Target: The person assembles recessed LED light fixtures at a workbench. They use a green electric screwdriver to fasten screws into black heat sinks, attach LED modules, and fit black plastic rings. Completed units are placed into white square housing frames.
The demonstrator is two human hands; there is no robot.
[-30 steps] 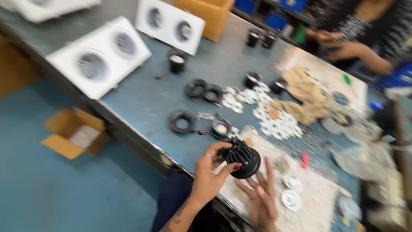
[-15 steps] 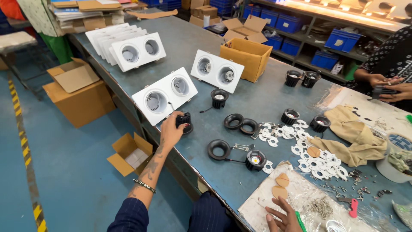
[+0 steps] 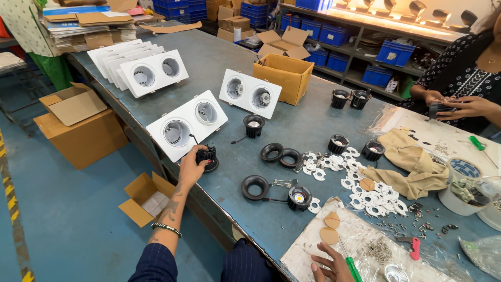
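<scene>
My left hand (image 3: 192, 166) reaches out over the table's near edge and grips a black finned lamp body (image 3: 209, 156), set down beside a white twin-hole downlight frame (image 3: 187, 125). A thin black wire runs from that frame to the lamp body. My right hand (image 3: 331, 263) rests with fingers apart on a plastic-covered sheet at the bottom, next to a green-handled screwdriver (image 3: 352, 265) and two tan discs (image 3: 330, 228). Close by lie a black ring (image 3: 255, 186) and another lamp body with an LED (image 3: 299, 198).
More white twin frames (image 3: 250, 93) (image 3: 152, 73), a yellow-brown box (image 3: 282, 76), black rings (image 3: 281, 154), several white discs (image 3: 365, 196) and a beige cloth (image 3: 409, 163) lie on the grey table (image 3: 219, 62). Another person's hands (image 3: 459, 107) work at the far right. Cardboard boxes (image 3: 146, 198) stand on the blue floor.
My left hand stays on the black lamp body beside the white frame. A second earlier it held that body close to me with the right hand under it. The view has shifted slightly.
</scene>
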